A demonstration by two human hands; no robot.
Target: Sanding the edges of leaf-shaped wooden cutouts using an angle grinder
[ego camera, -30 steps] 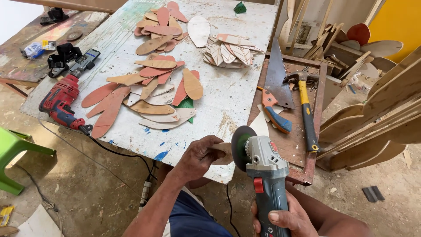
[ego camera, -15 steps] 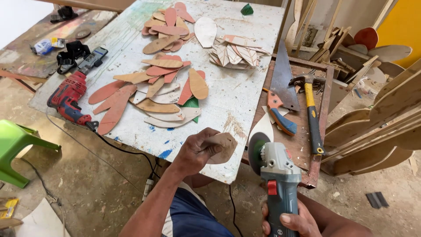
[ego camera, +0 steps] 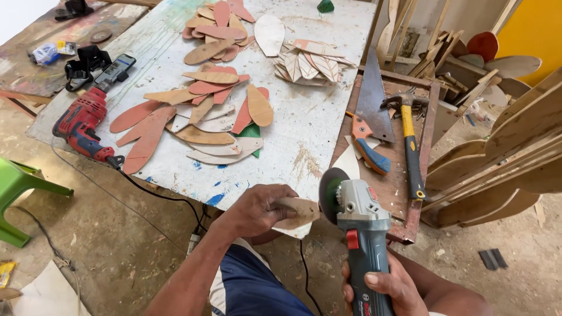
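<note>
Sawdust and scraps cover the concrete floor (ego camera: pixel 117 246) around our paint-splashed white table (ego camera: pixel 304 117), the one view we have, looking down from the head.

Our left hand (ego camera: pixel 254 209) has its fingers curled tight around a small wooden piece (ego camera: pixel 298 210), held off the table's near edge, its tip touching or just beside the dark disc of the grinder (ego camera: pixel 357 222). Our right hand (ego camera: pixel 383 287) wraps closed around the grinder's grey body, thumb on top.

We judge the risks this way: our left fingertips sit close to the disc, so a slip or a catch could pull them in; the piece is small and held freehand, so the disc could snatch it away; the black cord (ego camera: pixel 304 275) hangs near our knee and could snag.

Counting what we see: one grinder, one red drill (ego camera: pixel 82 126), one handsaw (ego camera: pixel 372 117), one hammer (ego camera: pixel 410 146), one green stool (ego camera: pixel 17 193). Cut leaf-shaped pieces lie in three loose groups: a heap at the far edge (ego camera: pixel 213 29), a fan of pale ones (ego camera: pixel 310 64), and a spread near the middle (ego camera: pixel 199 123). They overlap too much to count singly. Larger curved boards (ego camera: pixel 515 146) lean at right, number unclear.
</note>
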